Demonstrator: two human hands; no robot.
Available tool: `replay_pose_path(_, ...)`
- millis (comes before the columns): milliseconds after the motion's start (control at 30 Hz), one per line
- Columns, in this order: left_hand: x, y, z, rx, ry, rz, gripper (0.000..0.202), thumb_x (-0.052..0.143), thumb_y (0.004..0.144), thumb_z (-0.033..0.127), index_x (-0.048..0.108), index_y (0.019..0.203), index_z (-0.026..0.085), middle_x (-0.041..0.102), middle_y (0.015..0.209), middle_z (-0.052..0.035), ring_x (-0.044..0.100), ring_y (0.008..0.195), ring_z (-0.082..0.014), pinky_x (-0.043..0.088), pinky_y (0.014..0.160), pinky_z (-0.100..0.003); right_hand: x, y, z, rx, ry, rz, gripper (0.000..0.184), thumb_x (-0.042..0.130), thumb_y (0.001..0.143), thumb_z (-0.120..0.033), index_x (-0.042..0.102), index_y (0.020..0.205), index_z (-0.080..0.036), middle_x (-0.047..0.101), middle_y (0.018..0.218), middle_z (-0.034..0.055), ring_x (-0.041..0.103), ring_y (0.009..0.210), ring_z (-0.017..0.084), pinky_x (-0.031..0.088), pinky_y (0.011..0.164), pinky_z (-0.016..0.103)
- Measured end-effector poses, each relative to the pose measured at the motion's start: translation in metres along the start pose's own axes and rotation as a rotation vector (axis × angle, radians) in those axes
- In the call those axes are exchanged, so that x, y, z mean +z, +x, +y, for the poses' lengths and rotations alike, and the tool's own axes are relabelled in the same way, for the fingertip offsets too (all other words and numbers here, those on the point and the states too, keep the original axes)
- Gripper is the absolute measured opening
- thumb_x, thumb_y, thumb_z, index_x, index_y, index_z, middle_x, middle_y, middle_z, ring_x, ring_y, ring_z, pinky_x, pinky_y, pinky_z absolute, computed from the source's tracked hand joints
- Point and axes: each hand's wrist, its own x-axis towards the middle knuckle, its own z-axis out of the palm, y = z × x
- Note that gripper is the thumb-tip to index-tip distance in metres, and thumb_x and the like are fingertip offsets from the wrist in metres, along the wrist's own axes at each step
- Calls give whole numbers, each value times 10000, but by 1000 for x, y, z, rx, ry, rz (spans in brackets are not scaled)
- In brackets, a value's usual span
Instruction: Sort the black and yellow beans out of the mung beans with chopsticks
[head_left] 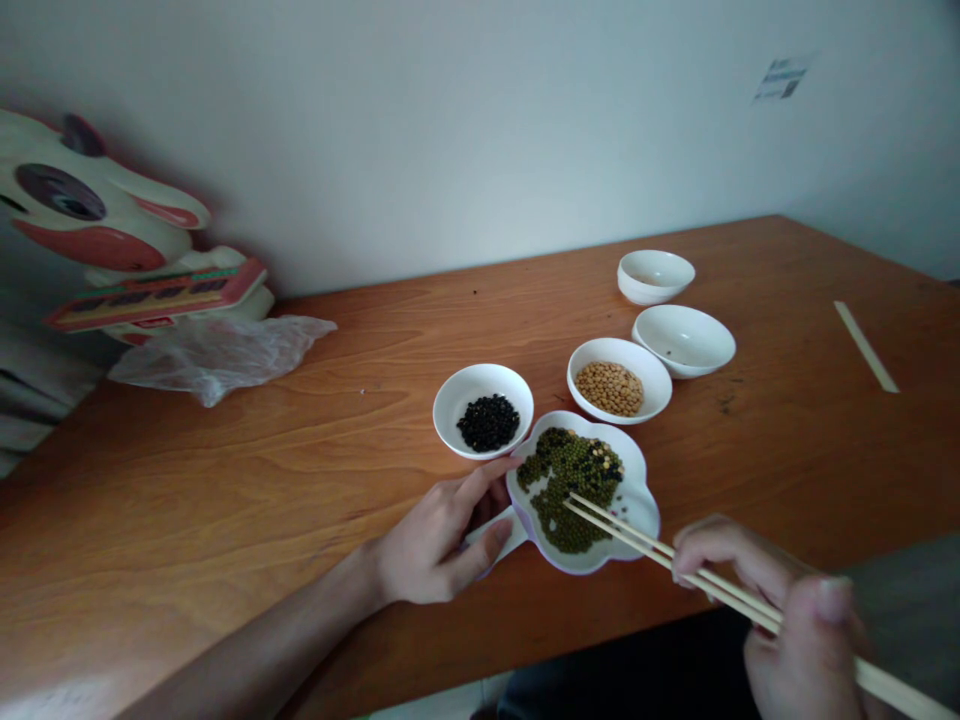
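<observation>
My left hand [442, 540] is closed around the handle of a white flower-shaped dish [637, 500], its index finger against the rim. Green mung beans [574, 520] fill much of that dish, mixed with some black and yellowish beans toward its far side. Wooden chopsticks [660, 552] are held in my right hand [780, 610], their tips down among the mung beans. Whether a bean sits between the tips is too small to tell. Just beyond the dish stand a white bowl [450, 410] with black beans [489, 422] and another white bowl [660, 390] with yellow soybeans [611, 388].
Two more white bowls [686, 335] stand farther back on the right of the wooden table [300, 500]. A flat chopstick sleeve [866, 345] lies at far right. On the left, a toy cow with a keyboard [150, 260] stands behind a crumpled clear plastic bag [217, 355].
</observation>
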Motion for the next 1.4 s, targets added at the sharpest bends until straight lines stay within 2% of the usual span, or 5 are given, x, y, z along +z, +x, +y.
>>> replay_pose_path(233, 0, 0, 0, -4, 7, -3, 619, 501, 1044, 248, 251, 1609, 207, 610, 1001, -55, 559, 704, -124, 462, 640, -263, 4, 0, -4, 30, 37, 13, 747, 139, 1034, -680, 718, 835, -253, 720, 818, 79, 683, 776, 257, 521, 651, 341)
replay_pose_path(500, 0, 0, 0, -8, 5, 4, 621, 511, 1039, 244, 260, 1606, 216, 617, 1025, -60, 565, 707, -123, 468, 644, -265, -4, 0, 12, -21, 21, -13, 815, 126, 998, -740, 740, 782, -251, 725, 788, 101, 700, 748, 271, 474, 531, 340)
replay_pose_path(700, -1, -1, -1, -2, 6, -1, 642, 516, 1029, 231, 246, 1610, 212, 610, 1019, -54, 564, 706, -124, 463, 637, -268, 2, -7, 4, 42, 50, 2, 713, 120, 1058, -617, 707, 860, -265, 715, 878, 69, 656, 845, 249, 489, 673, 329)
replay_pose_path(1033, 0, 0, -3, 8, 2, 1, 636, 511, 1030, 217, 249, 1609, 228, 609, 1030, -52, 560, 701, -121, 461, 633, -266, 2, -6, 10, 3, 40, -41, 709, 99, 1039, -670, 684, 929, -285, 709, 899, 56, 648, 872, 249, 491, 694, 321)
replay_pose_path(1400, -1, 0, -2, -13, 7, 0, 640, 527, 1024, 224, 258, 1605, 226, 616, 1035, -52, 570, 712, -125, 470, 648, -270, 6, 2, -1, -66, 39, 37, 613, 194, 1089, -514, 725, 892, -277, 736, 875, 47, 688, 851, 231, 523, 695, 307)
